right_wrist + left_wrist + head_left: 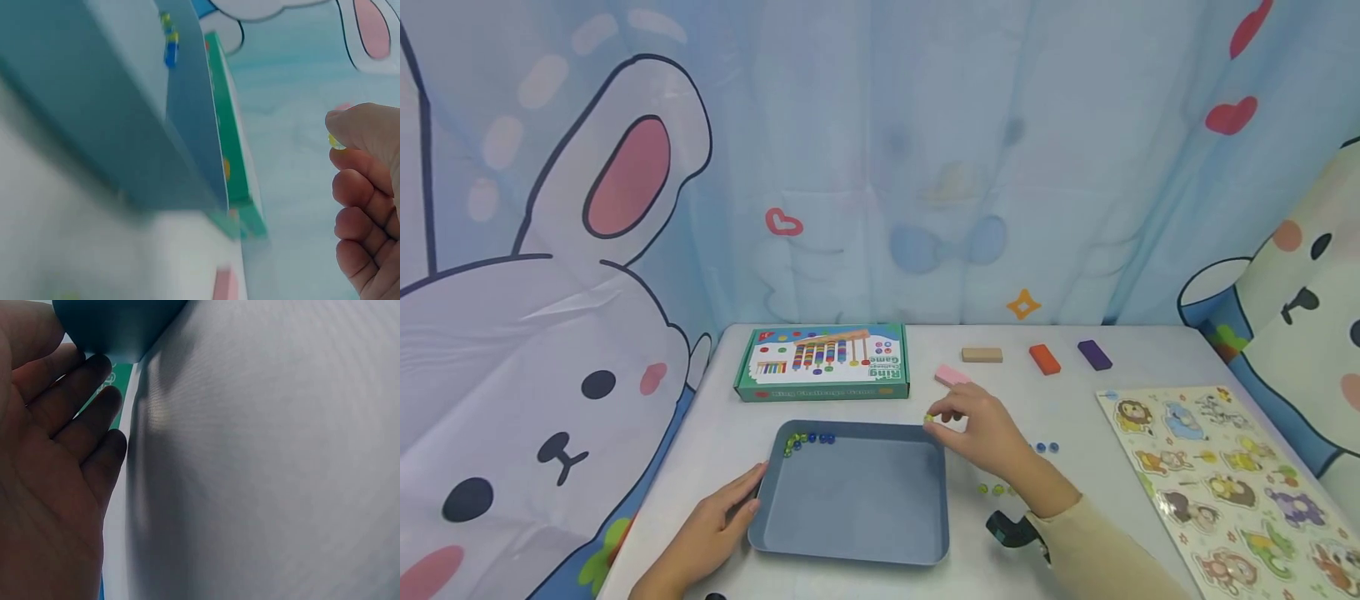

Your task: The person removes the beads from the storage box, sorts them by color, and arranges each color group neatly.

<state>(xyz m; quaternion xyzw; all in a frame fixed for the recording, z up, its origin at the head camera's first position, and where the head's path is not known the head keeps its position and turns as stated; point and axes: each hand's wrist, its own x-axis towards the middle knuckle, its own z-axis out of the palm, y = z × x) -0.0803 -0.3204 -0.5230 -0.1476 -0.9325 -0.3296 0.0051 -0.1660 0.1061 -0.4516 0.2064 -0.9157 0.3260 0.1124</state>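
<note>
My right hand pinches a small yellow marble between thumb and forefinger, with the other fingers curled in. It is over the far right corner of a grey-blue tray. In the tray's far left corner, several yellow-green marbles and blue marbles lie in a bent line. At the tray's left side is my left hand, its fingertips right at the wall. The left wrist view shows that hand's fingers extended, only slightly bent, beside the tray's outer wall.
Right of the tray lie yellow-green marbles and two blue marbles. Behind stand a green game box and pink, tan, orange and purple blocks. An animal sticker sheet lies at the right.
</note>
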